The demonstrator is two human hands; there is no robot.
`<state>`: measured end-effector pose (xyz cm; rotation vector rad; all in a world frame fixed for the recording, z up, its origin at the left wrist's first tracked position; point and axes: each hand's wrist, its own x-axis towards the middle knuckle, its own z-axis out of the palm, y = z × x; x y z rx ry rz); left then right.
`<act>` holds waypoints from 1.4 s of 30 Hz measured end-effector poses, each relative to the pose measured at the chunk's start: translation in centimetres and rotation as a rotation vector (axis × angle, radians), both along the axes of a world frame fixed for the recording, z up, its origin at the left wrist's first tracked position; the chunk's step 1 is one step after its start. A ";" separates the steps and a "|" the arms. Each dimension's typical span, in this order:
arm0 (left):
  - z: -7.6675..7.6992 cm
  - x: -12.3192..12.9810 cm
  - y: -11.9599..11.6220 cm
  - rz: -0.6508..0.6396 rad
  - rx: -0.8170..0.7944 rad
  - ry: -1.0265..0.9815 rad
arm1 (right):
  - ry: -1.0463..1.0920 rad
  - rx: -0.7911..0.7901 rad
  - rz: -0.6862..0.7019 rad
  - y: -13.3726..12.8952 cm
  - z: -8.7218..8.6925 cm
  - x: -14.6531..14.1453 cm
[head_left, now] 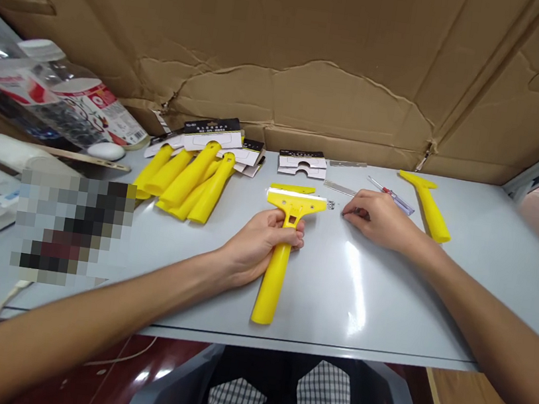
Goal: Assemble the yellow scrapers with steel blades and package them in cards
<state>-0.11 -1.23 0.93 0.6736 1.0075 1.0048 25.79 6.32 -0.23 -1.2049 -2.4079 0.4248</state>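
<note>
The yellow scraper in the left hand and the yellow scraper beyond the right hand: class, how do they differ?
The held scraper has a pale blade along its head; the far scraper shows none. The held scraper sits gripped in the left hand; the far scraper lies untouched on the table. The held scraper's handle points at the person; the far scraper lies slanted. Both are yellow, long-handled and wide-headed.

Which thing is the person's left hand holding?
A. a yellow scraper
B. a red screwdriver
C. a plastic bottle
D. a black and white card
A. The left hand is wrapped around the yellow scraper, with its fingers just below the wide metal-edged head.
</note>
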 end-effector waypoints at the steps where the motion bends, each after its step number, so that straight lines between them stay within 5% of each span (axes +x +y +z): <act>1: 0.0 0.0 0.0 -0.001 0.001 0.001 | 0.000 0.001 0.000 0.0 0.0 0.0; 33: 0.0 -0.1 0.0 0.004 -0.016 0.038 | 0.031 0.011 0.006 0.1 0.0 -0.1; 42: -0.1 -0.1 -0.3 -0.036 0.030 0.073 | 0.364 0.000 0.043 -1.8 1.1 -1.9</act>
